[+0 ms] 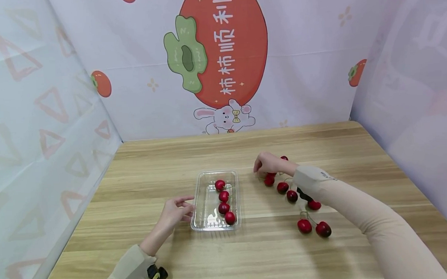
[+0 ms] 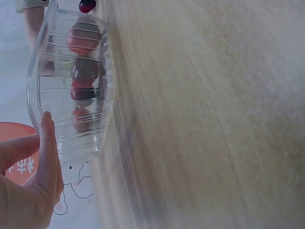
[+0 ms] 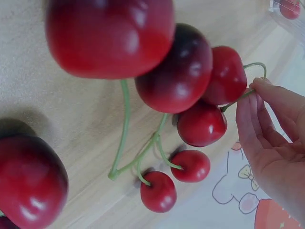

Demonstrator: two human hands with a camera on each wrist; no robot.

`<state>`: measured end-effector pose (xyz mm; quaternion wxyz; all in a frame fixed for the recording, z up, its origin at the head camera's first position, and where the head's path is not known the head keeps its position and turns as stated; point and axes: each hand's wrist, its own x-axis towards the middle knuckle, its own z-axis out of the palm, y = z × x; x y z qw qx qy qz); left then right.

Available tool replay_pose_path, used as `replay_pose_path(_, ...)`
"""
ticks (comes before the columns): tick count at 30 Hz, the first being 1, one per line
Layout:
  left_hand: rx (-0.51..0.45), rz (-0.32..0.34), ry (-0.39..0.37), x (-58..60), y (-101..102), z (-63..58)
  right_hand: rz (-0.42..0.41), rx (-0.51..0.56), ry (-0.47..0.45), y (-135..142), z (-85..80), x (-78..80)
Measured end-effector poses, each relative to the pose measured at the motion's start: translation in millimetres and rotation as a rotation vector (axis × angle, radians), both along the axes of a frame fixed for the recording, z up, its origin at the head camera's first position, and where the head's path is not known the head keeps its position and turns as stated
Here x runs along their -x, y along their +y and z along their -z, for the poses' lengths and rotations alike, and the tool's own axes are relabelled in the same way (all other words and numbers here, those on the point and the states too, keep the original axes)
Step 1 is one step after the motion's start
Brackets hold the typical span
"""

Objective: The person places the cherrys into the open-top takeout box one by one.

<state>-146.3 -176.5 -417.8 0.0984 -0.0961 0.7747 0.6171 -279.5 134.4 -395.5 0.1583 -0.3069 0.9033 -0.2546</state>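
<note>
A clear plastic box (image 1: 197,216) stands on the table with several red cherries (image 1: 224,196) in a row along its right side. My left hand (image 1: 177,210) is at the box's left rim; in the left wrist view its fingers look straight, one fingertip right at the rim. To the right of the box, my right hand (image 1: 267,163) pinches the green stem (image 3: 245,94) of a pair of cherries (image 3: 228,76) between thumb and fingertip. That pair lies beside other cherries on the wood, partly hidden by the hand in the head view.
Several more stemmed cherries lie under and near my right forearm, including a joined pair (image 1: 304,226) closer to me. The wooden table (image 1: 143,175) ends at a printed cloth backdrop (image 1: 141,105), with cloth on both sides.
</note>
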Motion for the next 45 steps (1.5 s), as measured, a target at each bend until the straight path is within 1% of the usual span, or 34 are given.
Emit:
replay_pose_path(7, -0.004, 0.0, -0.002, 0.5, 0.6, 0.7, 0.015, 0.048, -0.041, 1.5, -9.5, -2.7)
replay_pose_path(16, -0.003, -0.001, -0.003, 0.2, 1.0, 0.9, 0.01, 0.112, -0.041, 3.5, -16.7, -4.4)
replay_pose_path(25, -0.001, 0.004, -0.001, -0.2, 1.4, -0.5, 0.044, 0.166, -0.083, 2.9, -27.7, -6.0)
replay_pose_path(30, -0.003, 0.002, 0.009, -1.8, 1.4, -3.2, 0.058, 0.203, -0.097, -0.9, -34.5, -7.8)
replay_pose_path(36, -0.009, 0.0, 0.01, -2.7, 1.8, -5.9, 0.079, 0.24, -0.144, -7.1, -41.0, -9.0)
replay_pose_path(41, -0.014, -0.003, 0.007, -2.6, 1.8, -5.9, 0.072, 0.285, -0.172, -13.4, -46.4, -8.5)
replay_pose_path(44, -0.015, -0.005, 0.007, -2.3, 1.6, -5.6, 0.086, 0.307, -0.196, -16.9, -49.2, -9.1)
replay_pose_path(45, -0.014, -0.005, 0.006, -2.1, 1.6, -5.6, 0.092, 0.309, -0.204, -18.5, -53.5, -12.1)
